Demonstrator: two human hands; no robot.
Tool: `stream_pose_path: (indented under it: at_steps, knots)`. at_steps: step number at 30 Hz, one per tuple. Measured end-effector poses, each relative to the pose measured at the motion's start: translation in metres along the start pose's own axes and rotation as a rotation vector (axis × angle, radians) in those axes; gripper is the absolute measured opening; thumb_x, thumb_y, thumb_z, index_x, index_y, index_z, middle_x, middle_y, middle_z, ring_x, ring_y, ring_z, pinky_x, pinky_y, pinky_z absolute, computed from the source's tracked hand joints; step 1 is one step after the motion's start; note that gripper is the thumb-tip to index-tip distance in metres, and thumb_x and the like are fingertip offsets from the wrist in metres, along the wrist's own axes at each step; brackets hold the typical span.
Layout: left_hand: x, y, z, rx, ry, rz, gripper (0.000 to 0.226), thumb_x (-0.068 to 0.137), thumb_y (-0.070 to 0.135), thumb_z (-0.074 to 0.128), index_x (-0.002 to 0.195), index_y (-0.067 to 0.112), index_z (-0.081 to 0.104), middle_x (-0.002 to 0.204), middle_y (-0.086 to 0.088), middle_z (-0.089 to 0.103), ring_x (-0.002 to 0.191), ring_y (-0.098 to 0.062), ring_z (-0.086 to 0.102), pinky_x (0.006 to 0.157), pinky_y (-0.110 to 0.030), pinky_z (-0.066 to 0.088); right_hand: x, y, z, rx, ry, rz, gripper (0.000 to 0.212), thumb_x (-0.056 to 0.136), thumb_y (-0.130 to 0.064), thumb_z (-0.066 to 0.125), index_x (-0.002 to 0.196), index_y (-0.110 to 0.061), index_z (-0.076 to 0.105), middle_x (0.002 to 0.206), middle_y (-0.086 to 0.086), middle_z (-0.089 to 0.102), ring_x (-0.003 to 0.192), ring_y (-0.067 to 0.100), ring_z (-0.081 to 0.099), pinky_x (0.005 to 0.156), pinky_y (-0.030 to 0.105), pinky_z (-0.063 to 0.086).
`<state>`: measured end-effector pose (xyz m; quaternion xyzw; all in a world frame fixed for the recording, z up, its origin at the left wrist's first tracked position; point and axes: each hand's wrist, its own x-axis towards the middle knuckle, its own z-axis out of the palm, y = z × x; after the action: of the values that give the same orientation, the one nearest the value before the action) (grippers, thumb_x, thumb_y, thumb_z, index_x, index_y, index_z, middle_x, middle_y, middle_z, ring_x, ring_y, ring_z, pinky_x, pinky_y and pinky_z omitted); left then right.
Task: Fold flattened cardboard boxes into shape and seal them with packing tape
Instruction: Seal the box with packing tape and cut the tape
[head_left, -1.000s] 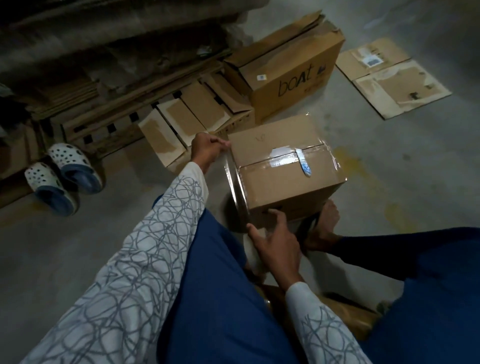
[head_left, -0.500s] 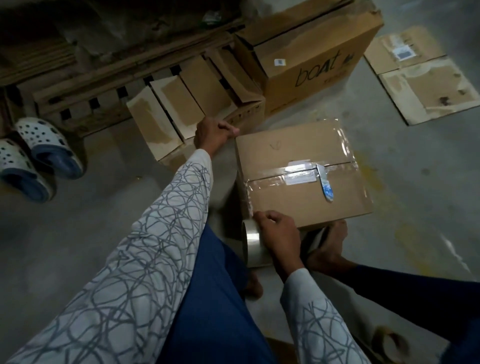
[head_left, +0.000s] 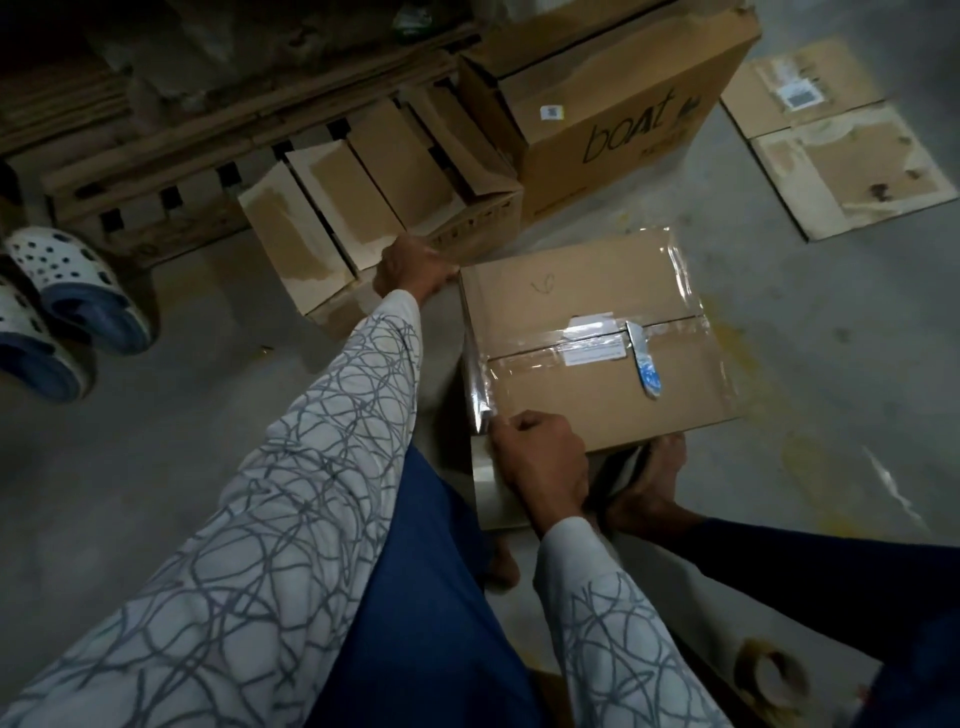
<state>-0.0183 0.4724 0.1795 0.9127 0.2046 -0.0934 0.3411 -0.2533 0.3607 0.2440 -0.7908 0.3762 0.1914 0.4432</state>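
a closed cardboard box (head_left: 597, 291) sits on the concrete floor (head_left: 156, 467), well in from the floor's far edge, right in front of the seated person. clear tape already covers its centre seam, and a small white and blue label (head_left: 645, 364) is stuck across that seam.

a strip of clear tape (head_left: 475, 374) runs taut along the box's left edge. the left hand (head_left: 410, 267) is at the box's far left corner with fingers curled in; whether they pinch the tape end i cannot tell. the right hand (head_left: 540, 457) is at the near left corner, fingers wrapped round the tape roll (head_left: 491, 488), which hangs just below the box's top edge. a bare foot (head_left: 649, 483) is against the box's near side.

along the floor's far edge, a larger box printed "boat" (head_left: 623, 104) stands beyond the sealed one, with a stack of flattened boxes (head_left: 363, 208) to its left. two flattened sheets (head_left: 841, 156) lie near the far right corner. a pair of white and blue clogs (head_left: 67, 301) rests by the left edge. a second roll (head_left: 774, 675) lies near the right knee.
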Motion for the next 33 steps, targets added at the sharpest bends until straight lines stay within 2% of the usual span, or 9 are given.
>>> stream_pose_path:
  at_steps: [2, 4, 6, 9, 11, 15, 20, 25, 33]
  knots:
    - [-0.005, 0.01, -0.007, -0.081, 0.093, 0.008, 0.025, 0.077, 0.038, 0.08, 0.1, 0.027, 0.079, 0.106, 0.004, 0.076, 0.101, -0.019, 0.07, 0.088, -0.034, 0.056, -0.002, 0.0, -0.001, 0.009, -0.003, 0.003, 0.028, 0.088, -0.043, 0.064, 0.078, -0.019, 0.072, 0.079, 0.004, 0.063, 0.075, 0.025, 0.052, 0.069, 0.027, 0.038]
    - [-0.013, 0.018, -0.012, -0.124, 0.113, 0.108, 0.014, 0.084, 0.033, 0.074, 0.096, 0.03, 0.08, 0.104, 0.008, 0.077, 0.099, -0.015, 0.07, 0.086, -0.029, 0.056, -0.002, -0.003, -0.002, 0.02, -0.006, 0.017, 0.028, 0.087, -0.042, 0.064, 0.076, -0.018, 0.071, 0.079, 0.004, 0.061, 0.076, 0.025, 0.052, 0.071, 0.028, 0.038]
    - [-0.017, 0.016, -0.012, -0.096, 0.031, 0.225, 0.013, 0.086, 0.032, 0.073, 0.096, 0.03, 0.081, 0.103, 0.008, 0.077, 0.099, -0.014, 0.07, 0.087, -0.028, 0.055, -0.001, -0.006, -0.002, 0.021, -0.012, 0.03, 0.027, 0.087, -0.042, 0.063, 0.08, -0.018, 0.072, 0.083, 0.005, 0.061, 0.078, 0.025, 0.051, 0.073, 0.028, 0.038]
    - [-0.026, 0.004, -0.006, 0.054, -0.163, 0.344, 0.022, 0.088, 0.04, 0.072, 0.105, 0.03, 0.079, 0.113, 0.006, 0.076, 0.109, -0.016, 0.068, 0.099, -0.035, 0.052, -0.001, -0.005, -0.002, 0.029, -0.004, 0.04, 0.031, 0.084, -0.045, 0.063, 0.084, -0.017, 0.075, 0.093, 0.008, 0.07, 0.084, 0.029, 0.059, 0.075, 0.029, 0.041]
    - [-0.027, -0.001, 0.001, 0.13, -0.165, 0.387, 0.027, 0.087, 0.047, 0.068, 0.108, 0.034, 0.078, 0.116, 0.005, 0.075, 0.113, -0.021, 0.067, 0.1, -0.04, 0.052, 0.0, -0.003, -0.002, 0.027, -0.005, 0.019, 0.036, 0.085, -0.051, 0.063, 0.08, -0.017, 0.074, 0.094, 0.01, 0.072, 0.088, 0.031, 0.063, 0.074, 0.029, 0.043]
    - [-0.035, -0.009, 0.005, 0.074, -0.089, 0.377, 0.026, 0.086, 0.051, 0.065, 0.102, 0.037, 0.079, 0.111, 0.005, 0.076, 0.11, -0.024, 0.068, 0.095, -0.041, 0.054, -0.007, 0.005, -0.003, 0.047, 0.044, -0.005, 0.048, 0.085, -0.064, 0.065, 0.085, -0.017, 0.078, 0.092, 0.01, 0.073, 0.089, 0.029, 0.065, 0.075, 0.027, 0.042]
    - [-0.049, -0.006, 0.012, 0.044, -0.07, 0.359, 0.016, 0.089, 0.04, 0.066, 0.097, 0.037, 0.08, 0.111, 0.009, 0.076, 0.116, -0.024, 0.064, 0.096, -0.037, 0.052, -0.028, 0.015, 0.001, 0.093, 0.142, -0.045, 0.046, 0.089, -0.059, 0.065, 0.109, -0.02, 0.078, 0.109, 0.01, 0.074, 0.107, 0.033, 0.064, 0.086, 0.03, 0.045]
    - [-0.053, -0.006, 0.011, 0.038, -0.059, 0.35, 0.015, 0.089, 0.038, 0.067, 0.096, 0.039, 0.08, 0.11, 0.013, 0.076, 0.115, -0.02, 0.064, 0.095, -0.034, 0.052, -0.037, 0.029, 0.004, -0.005, 0.095, -0.018, 0.05, 0.09, -0.062, 0.06, 0.102, -0.016, 0.077, 0.109, 0.014, 0.071, 0.108, 0.036, 0.063, 0.085, 0.032, 0.046]
    - [-0.053, -0.009, 0.011, 0.051, -0.066, 0.367, 0.015, 0.089, 0.035, 0.067, 0.095, 0.035, 0.081, 0.107, 0.014, 0.076, 0.11, -0.016, 0.066, 0.088, -0.025, 0.048, -0.043, 0.058, 0.003, -0.024, 0.134, 0.043, 0.056, 0.087, -0.073, 0.055, 0.114, -0.027, 0.072, 0.12, 0.011, 0.068, 0.114, 0.035, 0.06, 0.09, 0.036, 0.046]
